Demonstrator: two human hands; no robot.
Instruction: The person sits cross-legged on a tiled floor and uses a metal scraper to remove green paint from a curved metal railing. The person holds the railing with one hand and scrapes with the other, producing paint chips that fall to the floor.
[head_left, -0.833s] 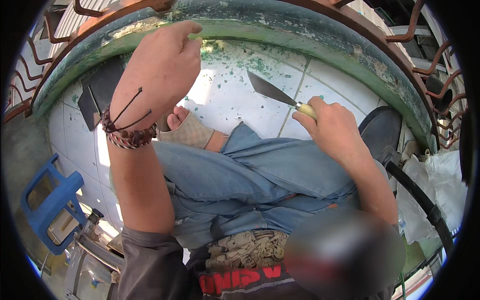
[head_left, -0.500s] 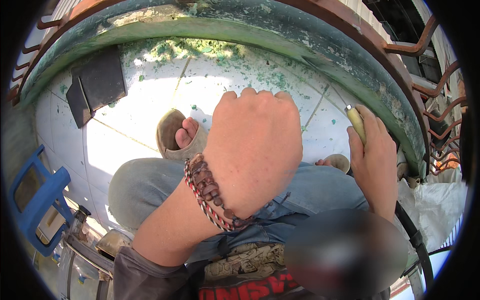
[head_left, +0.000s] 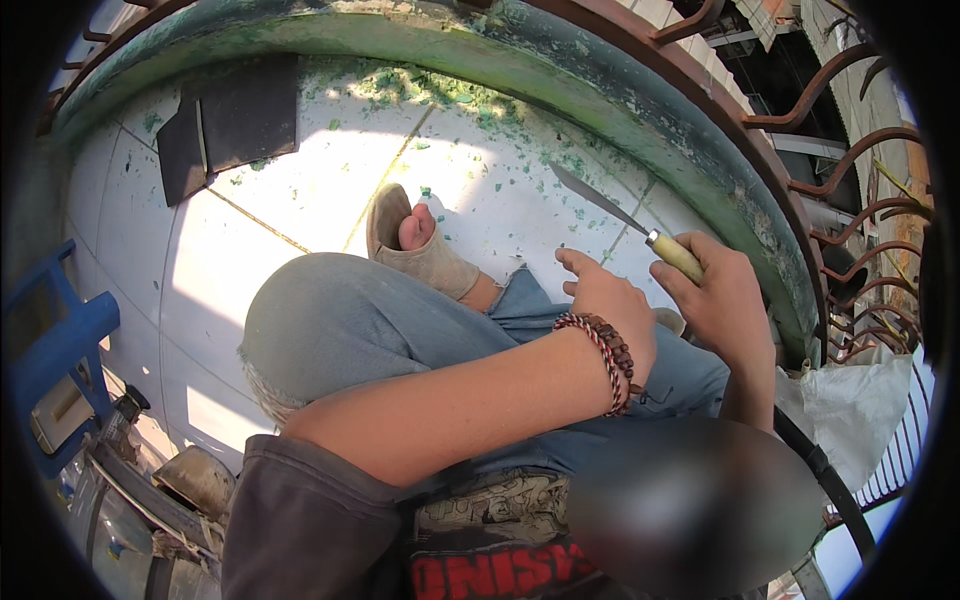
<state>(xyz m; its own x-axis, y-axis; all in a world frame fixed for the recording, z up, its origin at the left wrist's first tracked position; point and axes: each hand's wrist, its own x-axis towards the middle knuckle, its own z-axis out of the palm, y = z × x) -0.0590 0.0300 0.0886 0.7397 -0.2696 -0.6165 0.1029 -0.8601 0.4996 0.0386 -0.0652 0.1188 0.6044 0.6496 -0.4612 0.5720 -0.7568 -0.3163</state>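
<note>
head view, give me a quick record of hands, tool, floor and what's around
left hand: loosely open over the jeans, palm hidden, nothing visibly held
left wrist: braided and beaded bracelets
right hand: gripping the scraper by its pale handle
blade: toward upper left; floor contact unclear
floor: white tiles, partly sunlit
debris: green flakes, densest along the low wall
upper left: dark flat sheet
</note>
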